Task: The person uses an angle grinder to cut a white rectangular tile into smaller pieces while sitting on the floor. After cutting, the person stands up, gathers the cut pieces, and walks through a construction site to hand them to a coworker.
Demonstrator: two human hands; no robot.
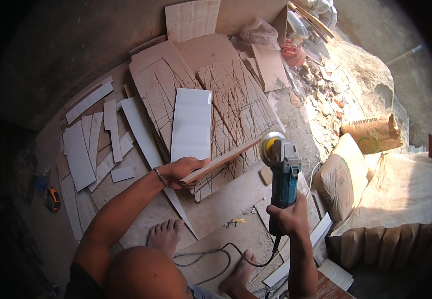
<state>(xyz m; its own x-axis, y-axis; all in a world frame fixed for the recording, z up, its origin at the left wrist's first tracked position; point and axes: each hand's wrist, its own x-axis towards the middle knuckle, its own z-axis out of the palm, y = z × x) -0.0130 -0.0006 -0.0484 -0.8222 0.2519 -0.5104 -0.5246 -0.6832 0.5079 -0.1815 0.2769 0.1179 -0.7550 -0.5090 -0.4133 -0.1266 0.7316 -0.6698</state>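
Observation:
My left hand (183, 171) is closed round the near end of a tile (221, 162), which I see almost edge-on, its reddish-brown edge upward. The tile slants up to the right. In my right hand (293, 215) is a teal and black angle grinder (284, 184), gripped by its body with the head pointing away from me. Its round disc (270, 145), with a yellow centre, is at the tile's far end; I cannot tell whether they touch. Beyond my left hand a white tile (191, 124) lies on a board (243, 94) scored with many cuts.
Cut tile strips (80, 154) lie at the left, near an orange and black tape measure (52, 199). A black cord (216, 251) loops between my bare feet. Filled sacks (343, 174) stand at the right, with rubble (328, 84) behind. Another tile (192, 20) leans on the wall.

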